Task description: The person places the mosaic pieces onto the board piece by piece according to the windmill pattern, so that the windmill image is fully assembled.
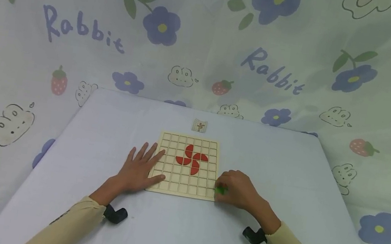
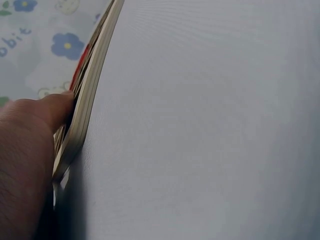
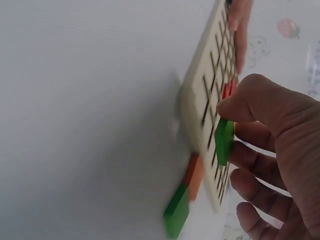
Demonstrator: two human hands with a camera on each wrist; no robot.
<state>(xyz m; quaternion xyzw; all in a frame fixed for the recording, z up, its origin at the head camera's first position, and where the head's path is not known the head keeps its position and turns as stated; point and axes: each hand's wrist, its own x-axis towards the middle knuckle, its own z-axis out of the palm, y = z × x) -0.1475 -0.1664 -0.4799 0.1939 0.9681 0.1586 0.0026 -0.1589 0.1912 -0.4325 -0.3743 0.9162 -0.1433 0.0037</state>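
My left hand (image 1: pixel 139 170) lies with fingers spread over the left edge of a wooden grid board (image 1: pixel 174 187). In the left wrist view its thumb (image 2: pixel 57 106) rests on the board's near side. Between thumb and fingers, my right hand (image 1: pixel 236 189) pinches a green block (image 3: pixel 224 140) close over the board's right edge. Several red quarter-round pieces (image 1: pixel 194 167) form a pinwheel on the grid. On the table beside the board, the right wrist view shows an orange block (image 3: pixel 194 175) and a second green block (image 3: pixel 177 212) end to end.
Behind the board lies a small card (image 1: pixel 200 126) with a printed pinwheel figure. A white cloth (image 1: pixel 271 150) covers the table, and printed curtains (image 1: pixel 208 35) stand around its back and sides.
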